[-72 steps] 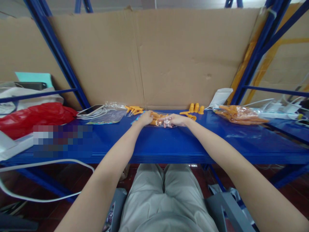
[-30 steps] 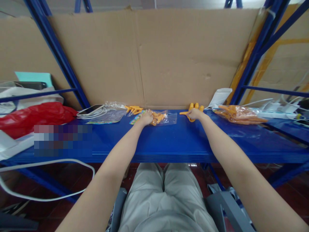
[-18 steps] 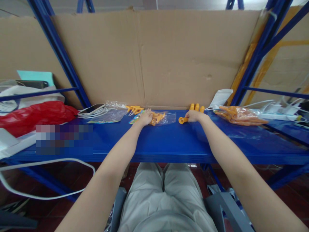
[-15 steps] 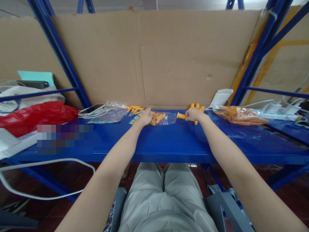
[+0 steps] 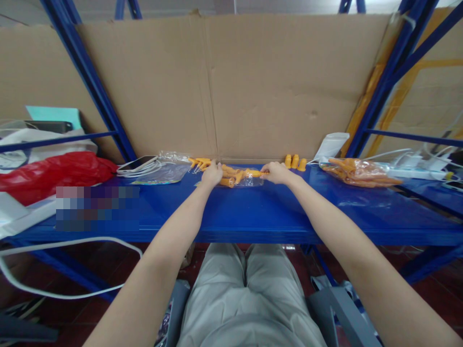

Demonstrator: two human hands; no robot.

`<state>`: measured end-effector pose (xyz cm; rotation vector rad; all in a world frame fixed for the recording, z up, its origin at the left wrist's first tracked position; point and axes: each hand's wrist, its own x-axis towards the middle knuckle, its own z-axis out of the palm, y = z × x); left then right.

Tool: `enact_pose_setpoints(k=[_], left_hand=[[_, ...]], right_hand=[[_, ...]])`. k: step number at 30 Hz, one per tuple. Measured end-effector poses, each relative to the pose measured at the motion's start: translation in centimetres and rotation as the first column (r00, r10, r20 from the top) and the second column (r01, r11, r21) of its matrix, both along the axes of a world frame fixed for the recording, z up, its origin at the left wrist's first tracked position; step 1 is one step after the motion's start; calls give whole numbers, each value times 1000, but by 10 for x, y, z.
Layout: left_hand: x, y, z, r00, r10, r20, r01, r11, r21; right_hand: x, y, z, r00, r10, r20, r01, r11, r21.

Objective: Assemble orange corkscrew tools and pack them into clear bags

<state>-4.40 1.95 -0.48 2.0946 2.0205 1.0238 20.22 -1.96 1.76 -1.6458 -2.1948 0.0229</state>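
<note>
On the blue bench top lies a clear plastic bag (image 5: 247, 181) with orange plastic parts (image 5: 228, 181) inside. My left hand (image 5: 212, 174) is closed on the bag's left end, its fingertips partly hidden. My right hand (image 5: 276, 172) pinches one end of an orange plastic part (image 5: 256, 173), whose other end points left at the bag; whether it is inside the opening I cannot tell. Three small orange pieces (image 5: 295, 161) stand just right of my right hand. Several thin orange parts (image 5: 198, 163) lie behind and left of my left hand.
At left are a flat clear packet (image 5: 168, 174), a phone with a white cable (image 5: 141, 166) and a red plastic bag (image 5: 61, 171). To the right lies a bag of orange parts (image 5: 360, 172), near a white power strip (image 5: 415, 172). Cardboard (image 5: 271, 86) walls the back.
My right hand has moved left from the standing orange pieces, bringing an orange part to the bag. My left hand has shifted slightly left at the bag's end.
</note>
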Motion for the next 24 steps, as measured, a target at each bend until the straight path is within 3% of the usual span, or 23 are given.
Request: enact_pose_setpoints(k=[8,11,18,24], left_hand=[[1,-3,2,999,4,38,-3,1000,-14],[1,-2,1,999,-27,39,27,1000,-9],[5,-5,4,987,-140,83,140,990,2],[6,-3,3,975,-185,120,183,983,31]], right_hand=[[-1,13,-14,952,183,-244,-184,983,22],[4,18,-17,930,202,-308,-207,978,16],[3,20,-23,925,243,-292,-250,968,12],[1,20,-26,849,277,-449,-327,945,-35]])
